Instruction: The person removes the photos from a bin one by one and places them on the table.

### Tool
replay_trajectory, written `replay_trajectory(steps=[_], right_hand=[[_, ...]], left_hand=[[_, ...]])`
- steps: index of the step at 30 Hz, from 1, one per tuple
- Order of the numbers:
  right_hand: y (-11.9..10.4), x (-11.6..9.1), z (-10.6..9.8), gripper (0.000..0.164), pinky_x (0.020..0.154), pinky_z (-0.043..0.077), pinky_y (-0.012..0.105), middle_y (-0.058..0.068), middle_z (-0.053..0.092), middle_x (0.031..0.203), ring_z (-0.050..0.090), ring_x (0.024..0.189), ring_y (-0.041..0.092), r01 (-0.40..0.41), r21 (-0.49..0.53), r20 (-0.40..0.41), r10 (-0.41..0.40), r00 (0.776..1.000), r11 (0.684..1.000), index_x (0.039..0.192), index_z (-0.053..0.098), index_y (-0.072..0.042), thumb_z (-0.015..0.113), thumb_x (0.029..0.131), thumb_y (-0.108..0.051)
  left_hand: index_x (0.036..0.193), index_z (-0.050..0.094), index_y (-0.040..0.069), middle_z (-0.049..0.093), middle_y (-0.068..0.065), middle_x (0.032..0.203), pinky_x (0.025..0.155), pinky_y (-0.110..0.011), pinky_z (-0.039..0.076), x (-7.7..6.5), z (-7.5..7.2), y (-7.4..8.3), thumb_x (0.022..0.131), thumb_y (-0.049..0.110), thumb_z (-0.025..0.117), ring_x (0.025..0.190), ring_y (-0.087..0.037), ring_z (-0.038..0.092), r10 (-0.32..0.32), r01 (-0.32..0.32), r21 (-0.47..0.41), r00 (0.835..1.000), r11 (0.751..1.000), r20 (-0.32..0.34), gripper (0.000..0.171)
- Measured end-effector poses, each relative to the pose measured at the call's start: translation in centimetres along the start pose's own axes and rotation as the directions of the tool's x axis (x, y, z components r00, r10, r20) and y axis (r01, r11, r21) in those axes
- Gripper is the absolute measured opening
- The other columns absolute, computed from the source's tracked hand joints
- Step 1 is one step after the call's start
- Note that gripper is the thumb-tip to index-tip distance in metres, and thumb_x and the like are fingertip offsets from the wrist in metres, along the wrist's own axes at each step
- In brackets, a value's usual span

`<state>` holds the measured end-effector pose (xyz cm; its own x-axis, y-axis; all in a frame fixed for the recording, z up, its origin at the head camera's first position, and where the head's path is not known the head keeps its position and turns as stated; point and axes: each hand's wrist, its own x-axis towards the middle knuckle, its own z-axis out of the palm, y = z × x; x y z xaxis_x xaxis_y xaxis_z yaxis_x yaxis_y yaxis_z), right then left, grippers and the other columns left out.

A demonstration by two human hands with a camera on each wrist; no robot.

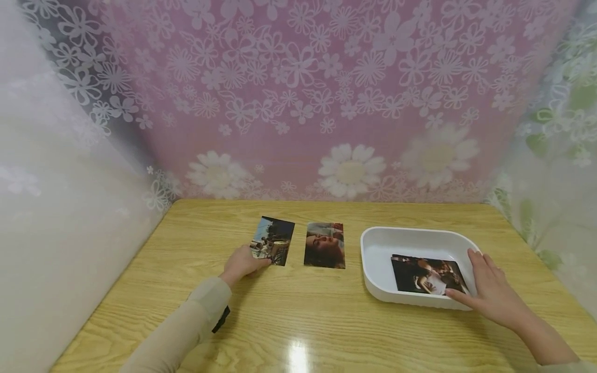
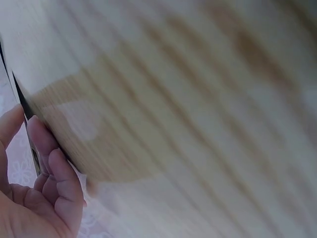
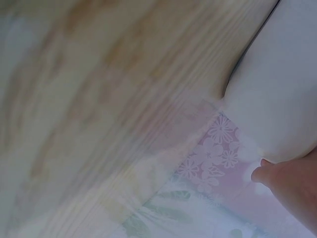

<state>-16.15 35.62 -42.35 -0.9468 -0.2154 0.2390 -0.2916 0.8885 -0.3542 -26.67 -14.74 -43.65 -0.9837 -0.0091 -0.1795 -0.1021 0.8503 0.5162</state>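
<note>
Thumb and fingers of my left hand (image 1: 242, 265) pinch the lower left edge of a photo card (image 1: 276, 239) showing people outdoors under a blue sky. In the left wrist view the card's thin dark edge (image 2: 24, 99) runs between the thumb and the curled fingers. To its right on the table lies a second photo card (image 1: 324, 246) with a reclining face. My right hand (image 1: 496, 292) rests spread over the near right corner of a white tray (image 1: 373, 277), fingers on the right rim, thumb across the near rim. Dark photo cards (image 1: 429, 275) lie inside the tray.
Everything stands on a wood-grain table (image 1: 298, 305). A pink flowered curtain (image 1: 298, 103) hangs behind its far edge, with pale hangings (image 1: 70, 181) to the left and right. A black band (image 1: 221, 320) shows under the left sleeve.
</note>
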Motion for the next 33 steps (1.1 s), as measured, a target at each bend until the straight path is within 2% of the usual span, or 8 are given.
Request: replay_trajectory(steps=[3,6,10,18,23,27,30,33], right_hand=[[0.06,-0.01,0.13,0.102,0.09,-0.003,0.066,0.041,0.012,0.132,-0.008,0.126,0.045,0.001,-0.001,-0.004,-0.001,1.0,1.0,0.137,-0.001,0.01,0.066,0.077,-0.037],[0.12,-0.09,0.26,0.102,0.09,-0.003,0.066,0.041,0.013,0.131,-0.007,0.126,0.046,0.005,0.0,-0.01,-0.005,1.0,1.0,0.137,0.0,0.011,0.067,0.076,-0.037],[0.19,-0.28,0.32,0.102,0.091,-0.003,0.065,0.042,0.014,0.13,-0.007,0.126,0.046,0.013,0.002,-0.019,-0.013,1.0,1.0,0.137,0.001,0.012,0.067,0.076,-0.036],[0.06,-0.13,0.12,0.101,0.091,-0.002,0.064,0.041,0.013,0.131,-0.005,0.125,0.049,0.014,0.007,-0.021,-0.014,1.0,1.0,0.136,0.001,0.013,0.067,0.077,-0.036],[0.06,-0.06,-0.03,0.101,0.09,-0.002,0.065,0.041,0.013,0.131,-0.004,0.124,0.05,0.017,0.007,-0.022,-0.017,1.0,1.0,0.136,0.001,0.013,0.067,0.077,-0.036],[0.18,0.06,-0.03,0.101,0.091,-0.002,0.064,0.041,0.013,0.131,-0.004,0.124,0.049,0.018,0.003,-0.018,-0.018,1.0,1.0,0.136,0.001,0.012,0.067,0.077,-0.036],[0.25,0.09,0.02,0.102,0.091,-0.003,0.064,0.041,0.012,0.132,-0.005,0.125,0.049,0.015,0.005,-0.011,-0.014,1.0,1.0,0.137,0.0,0.012,0.067,0.077,-0.036],[0.28,0.11,0.08,0.102,0.091,-0.004,0.064,0.04,0.011,0.132,-0.006,0.125,0.048,0.012,0.007,-0.003,-0.012,1.0,1.0,0.137,-0.001,0.011,0.066,0.077,-0.036]], left_hand=[[0.043,0.049,0.01,0.03,0.004,0.034,0.034,-0.024,0.018,-0.04,0.04,0.05,0.074,0.046,0.067,0.032,-0.009,0.021,-0.014,0.014,0.016,1.0,1.0,-0.002,0.051],[0.084,0.061,-0.013,0.032,0.003,0.034,0.034,-0.024,0.017,-0.22,0.08,0.18,0.074,0.048,0.065,0.031,-0.009,0.021,-0.038,0.037,0.021,0.999,0.999,0.007,0.062],[0.13,0.011,-0.022,0.036,0.003,0.035,0.033,-0.023,0.017,-0.45,0.09,0.35,0.075,0.05,0.063,0.03,-0.008,0.023,-0.051,0.051,0.012,0.998,0.999,0.022,0.105],[0.129,0.013,-0.024,0.043,0.001,0.036,0.032,-0.023,0.018,-0.6,0.03,0.36,0.075,0.05,0.063,0.031,-0.009,0.026,-0.033,0.033,0.007,0.999,0.999,0.007,0.104],[0.121,0.031,-0.025,0.04,0.001,0.036,0.033,-0.023,0.017,-0.55,0.05,0.15,0.076,0.049,0.063,0.031,-0.009,0.024,-0.021,0.021,-0.017,1.0,1.0,0.016,0.093],[0.079,0.062,-0.012,0.033,0.003,0.034,0.033,-0.023,0.016,-0.58,0.1,-0.04,0.075,0.05,0.063,0.031,-0.008,0.02,-0.011,0.01,0.017,1.0,1.0,0.022,0.062],[0.048,0.053,0.007,0.029,0.004,0.034,0.034,-0.023,0.016,-0.65,0.06,-0.08,0.075,0.051,0.063,0.032,-0.008,0.019,-0.01,0.009,0.052,0.999,0.999,0.032,0.053],[0.063,0.06,-0.001,0.028,0.004,0.035,0.034,-0.023,0.017,-0.76,-0.18,0.11,0.075,0.052,0.062,0.032,-0.008,0.018,-0.007,0.004,0.071,0.999,0.997,0.041,0.055]])
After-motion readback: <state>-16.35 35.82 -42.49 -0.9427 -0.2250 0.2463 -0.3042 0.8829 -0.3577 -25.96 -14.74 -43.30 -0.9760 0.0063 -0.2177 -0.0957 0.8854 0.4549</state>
